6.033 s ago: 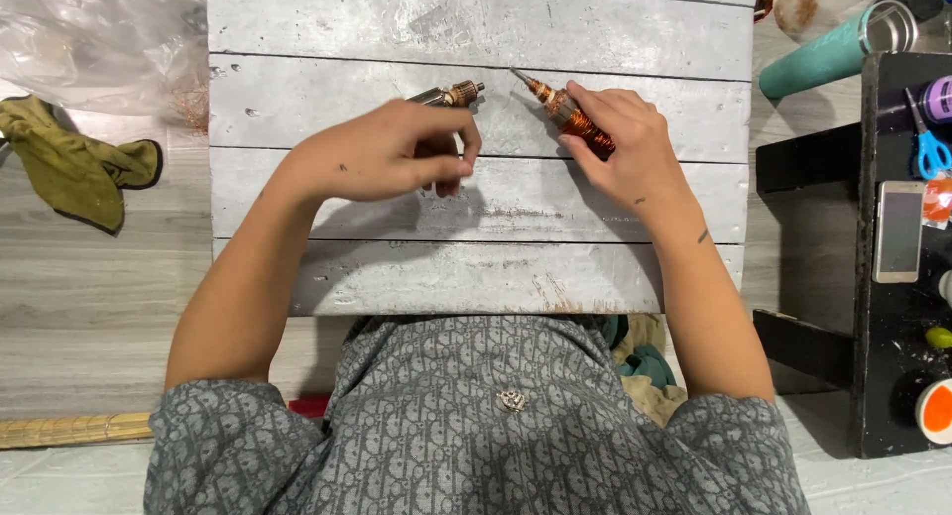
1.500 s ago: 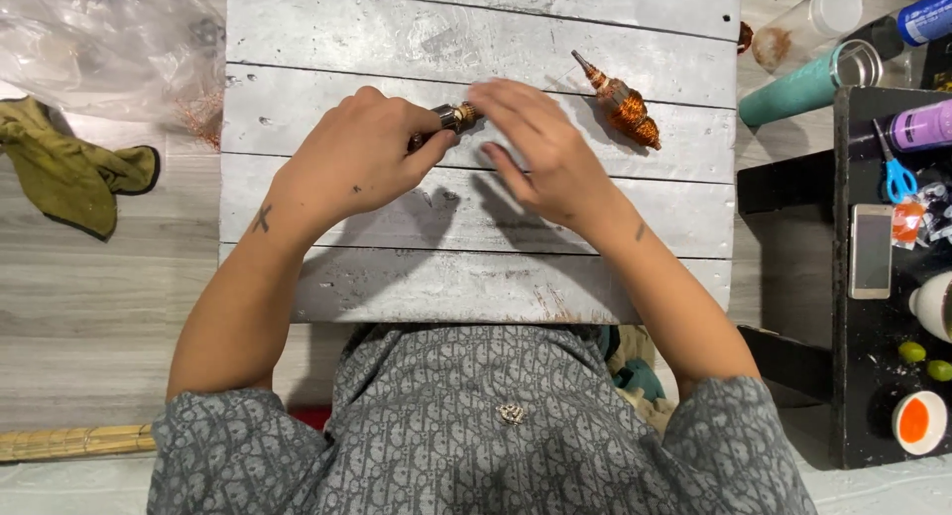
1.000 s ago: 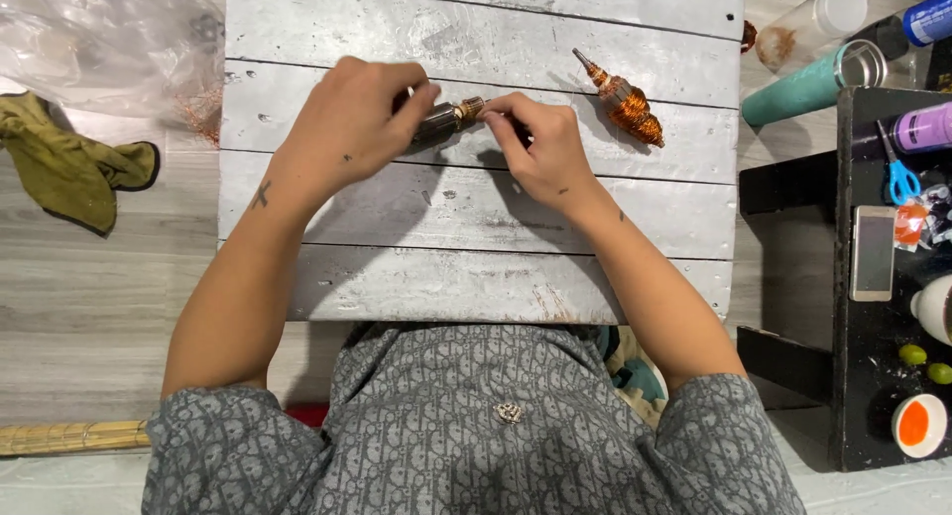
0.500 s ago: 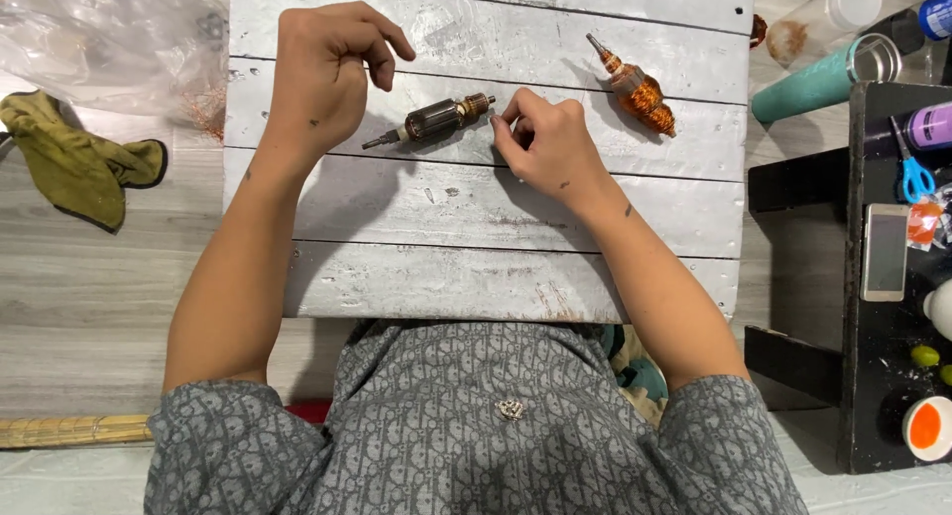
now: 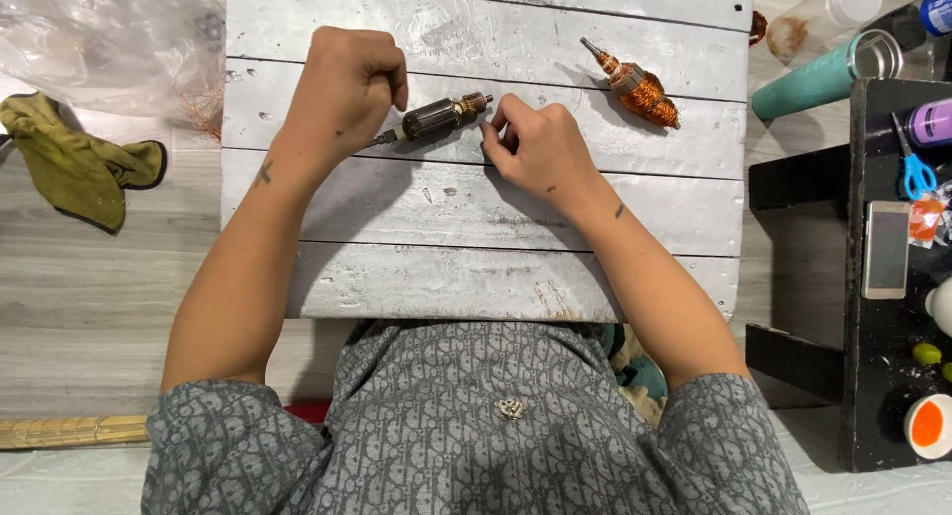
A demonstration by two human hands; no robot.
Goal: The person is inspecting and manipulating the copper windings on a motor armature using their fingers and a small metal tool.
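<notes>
The left hand [image 5: 342,94] curls its fingers around the shaft end of the dark motor armature [image 5: 434,118] lying on the grey plank tabletop [image 5: 476,247], steadying it, while the right hand [image 5: 535,148] pinches its fingers together just beside the commutator end.

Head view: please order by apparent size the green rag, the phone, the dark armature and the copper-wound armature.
1. green rag
2. phone
3. dark armature and copper-wound armature: these look alike, so I do not rank them.
</notes>
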